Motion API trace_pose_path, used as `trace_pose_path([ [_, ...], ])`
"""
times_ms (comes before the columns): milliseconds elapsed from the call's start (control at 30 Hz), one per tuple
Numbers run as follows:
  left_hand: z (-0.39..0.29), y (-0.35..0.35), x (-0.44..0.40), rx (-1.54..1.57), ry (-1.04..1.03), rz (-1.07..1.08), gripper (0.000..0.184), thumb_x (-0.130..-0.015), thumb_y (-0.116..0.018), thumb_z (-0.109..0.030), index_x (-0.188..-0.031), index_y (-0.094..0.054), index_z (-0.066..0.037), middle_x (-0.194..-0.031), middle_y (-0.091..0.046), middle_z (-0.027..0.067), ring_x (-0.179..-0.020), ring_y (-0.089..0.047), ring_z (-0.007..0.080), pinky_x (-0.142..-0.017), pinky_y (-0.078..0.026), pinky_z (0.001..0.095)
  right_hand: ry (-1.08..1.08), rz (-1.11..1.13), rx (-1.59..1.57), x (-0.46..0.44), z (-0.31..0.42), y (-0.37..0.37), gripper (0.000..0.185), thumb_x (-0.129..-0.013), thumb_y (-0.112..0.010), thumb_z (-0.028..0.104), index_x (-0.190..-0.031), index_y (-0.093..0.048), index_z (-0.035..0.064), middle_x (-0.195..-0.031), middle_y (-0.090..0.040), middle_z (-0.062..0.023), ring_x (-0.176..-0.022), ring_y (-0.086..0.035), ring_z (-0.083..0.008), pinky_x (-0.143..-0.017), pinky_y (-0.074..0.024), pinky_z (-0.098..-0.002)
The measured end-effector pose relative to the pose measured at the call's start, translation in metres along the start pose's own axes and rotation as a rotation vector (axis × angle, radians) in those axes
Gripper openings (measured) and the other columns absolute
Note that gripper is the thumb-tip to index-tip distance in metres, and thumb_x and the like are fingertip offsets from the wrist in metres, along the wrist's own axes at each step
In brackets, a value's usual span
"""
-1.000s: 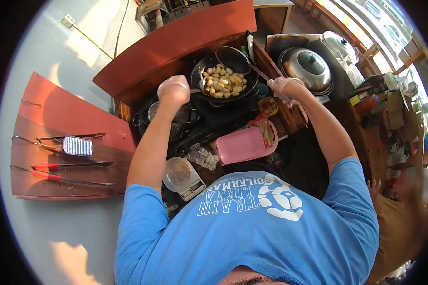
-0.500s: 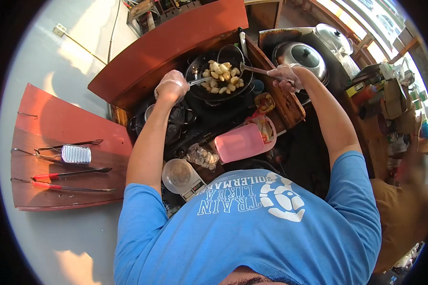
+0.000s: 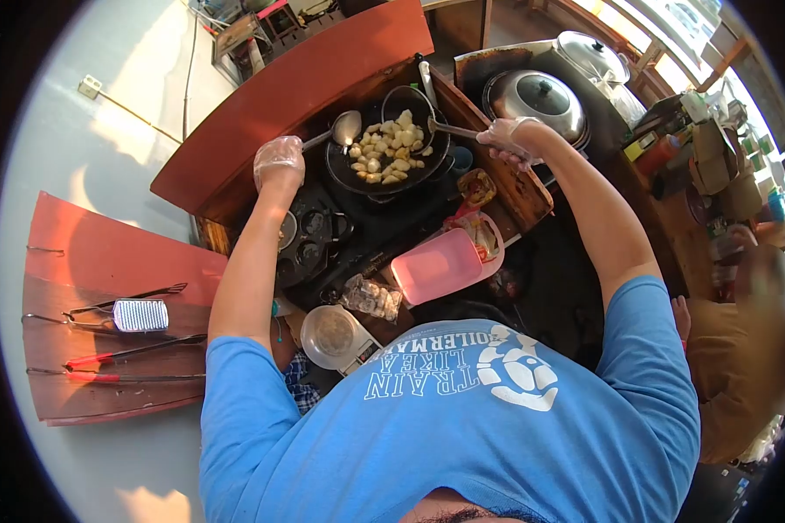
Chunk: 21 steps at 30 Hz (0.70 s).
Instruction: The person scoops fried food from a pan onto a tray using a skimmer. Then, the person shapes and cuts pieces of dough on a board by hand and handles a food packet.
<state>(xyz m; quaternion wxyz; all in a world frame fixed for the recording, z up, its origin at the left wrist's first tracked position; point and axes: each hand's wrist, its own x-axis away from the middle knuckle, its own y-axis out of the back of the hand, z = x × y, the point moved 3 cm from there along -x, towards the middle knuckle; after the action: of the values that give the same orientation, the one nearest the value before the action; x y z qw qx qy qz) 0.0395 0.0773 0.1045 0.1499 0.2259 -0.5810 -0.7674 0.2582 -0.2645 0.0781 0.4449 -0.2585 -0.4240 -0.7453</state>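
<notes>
A dark wok [image 3: 344, 177] on the stove holds several pale, partly browned chunks of food [image 3: 395, 159]. My left hand [image 3: 280, 162], in a clear plastic glove, is closed round the handle of a metal ladle [image 3: 347, 127], whose shiny bowl is above the wok's left rim. My right hand [image 3: 508, 143], gloved likewise, grips the handle of a round strainer [image 3: 406, 91]. The strainer sits over the far right part of the wok, with some chunks lying in or against its near side; exactly which is hard to tell.
Near me stand a pink plastic tub [image 3: 440, 266], a bag of small pieces [image 3: 372, 297] and a kitchen scale with a clear bowl [image 3: 331, 337]. A lidded pot [image 3: 541, 103] stands right of a wooden partition [image 3: 506, 170]. Tongs and a grater [image 3: 140, 315] hang at left. Another person [image 3: 741, 383] is at right.
My left hand has drawn the ladle up from the chunks toward the wok's left rim, its bowl now showing. The strainer stays over the wok. The view has shifted slightly.
</notes>
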Motion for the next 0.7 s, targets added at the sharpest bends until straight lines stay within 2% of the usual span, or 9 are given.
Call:
trace_pose_path([
  [67,0.0,0.013,0.009,-0.02,0.023,0.185,0.022,-0.089,-0.054,-0.016,-0.093,-0.073,-0.005,-0.103,-0.07,0.0171,-0.097,-0.067,0.0349,-0.083,-0.055,0.044,0.037,-0.078,0.129,0.016,0.006,-0.006,0.03,-0.096,-0.049,0.034,-0.077,-0.053,0.0101,-0.056,-0.047,-0.0004,-0.046,-0.046,-0.0137,-0.042,-0.0384,-0.0313],
  [133,0.01,0.001,0.008,0.028,0.102,0.244,0.019,-0.083,-0.062,-0.013,-0.096,-0.074,-0.007,-0.104,-0.071,0.0157,-0.099,-0.068,0.0335,-0.083,-0.056,0.0407,0.078,-0.152,0.263,0.017,0.006,-0.007,0.031,-0.096,-0.046,0.032,-0.077,-0.053,0.0086,-0.056,-0.047,-0.0023,-0.047,-0.047,-0.0166,-0.042,-0.0394,-0.0329],
  [200,0.024,-0.028,0.005,0.036,0.05,0.47,0.023,-0.08,-0.063,-0.013,-0.1,-0.074,-0.01,-0.102,-0.072,0.0141,-0.099,-0.069,0.0324,-0.082,-0.057,0.0386,0.243,-0.104,0.615,0.011,0.006,-0.01,0.035,-0.096,-0.04,0.034,-0.077,-0.052,0.006,-0.056,-0.045,-0.0049,-0.048,-0.047,-0.0201,-0.044,-0.0414,-0.0357],
  [233,0.024,-0.025,0.012,0.123,0.028,0.46,0.02,-0.077,-0.069,-0.014,-0.095,-0.076,-0.01,-0.093,-0.073,0.0127,-0.09,-0.071,0.0281,-0.078,-0.056,0.0375,0.248,-0.099,0.623,0.012,0.005,-0.012,0.035,-0.096,-0.04,0.034,-0.077,-0.052,0.006,-0.056,-0.045,-0.0049,-0.048,-0.047,-0.0201,-0.044,-0.0414,-0.0357],
  [267,0.026,-0.027,0.016,0.125,0.039,0.461,0.02,-0.077,-0.069,-0.014,-0.095,-0.076,-0.01,-0.093,-0.073,0.0127,-0.09,-0.071,0.0281,-0.078,-0.056,0.0375,0.188,-0.097,0.495,0.014,0.001,-0.013,0.037,-0.095,-0.039,0.035,-0.077,-0.052,0.0059,-0.057,-0.045,-0.0049,-0.048,-0.047,-0.0198,-0.043,-0.0412,-0.0355],
  [367,0.028,-0.056,0.024,0.614,0.179,0.55,0.016,-0.063,-0.082,-0.008,-0.078,-0.076,-0.005,-0.076,-0.072,0.0098,-0.071,-0.065,0.0178,-0.068,-0.052,0.0355,0.127,-0.07,0.337,0.016,-0.006,-0.013,0.038,-0.095,-0.038,0.037,-0.076,-0.051,0.006,-0.056,-0.044,-0.0046,-0.048,-0.047,-0.0191,-0.042,-0.0406,-0.0348],
  [400,0.028,-0.066,0.028,0.615,0.184,0.552,0.016,-0.063,-0.082,-0.008,-0.078,-0.076,-0.005,-0.076,-0.072,0.0098,-0.071,-0.065,0.0178,-0.068,-0.052,0.0355,0.12,-0.047,0.3,0.016,-0.009,-0.013,0.039,-0.095,-0.039,0.038,-0.076,-0.05,0.0064,-0.056,-0.044,-0.0042,-0.048,-0.047,-0.0187,-0.041,-0.0402,-0.0342],
  [467,0.027,-0.083,0.035,0.919,0.271,0.553,0.016,-0.063,-0.081,-0.005,-0.078,-0.076,-0.003,-0.076,-0.072,0.01,-0.071,-0.065,0.018,-0.068,-0.052,0.0347,0.103,-0.029,0.255,0.021,-0.012,-0.015,0.038,-0.094,-0.041,0.039,-0.075,-0.049,0.0073,-0.056,-0.043,-0.0027,-0.047,-0.046,-0.0169,-0.04,-0.0392,-0.0329],
  [700,0.027,-0.047,0.042,0.957,0.3,0.483,0.019,-0.061,-0.082,-0.005,-0.079,-0.075,0.001,-0.079,-0.072,0.0108,-0.07,-0.065,0.0179,-0.065,-0.051,0.0333,-0.004,0.059,-0.041,0.017,-0.029,-0.025,0.036,-0.094,-0.051,0.042,-0.072,-0.048,0.0135,-0.05,-0.041,0.0065,-0.039,-0.039,-0.0063,-0.035,-0.0315,-0.0242],
])
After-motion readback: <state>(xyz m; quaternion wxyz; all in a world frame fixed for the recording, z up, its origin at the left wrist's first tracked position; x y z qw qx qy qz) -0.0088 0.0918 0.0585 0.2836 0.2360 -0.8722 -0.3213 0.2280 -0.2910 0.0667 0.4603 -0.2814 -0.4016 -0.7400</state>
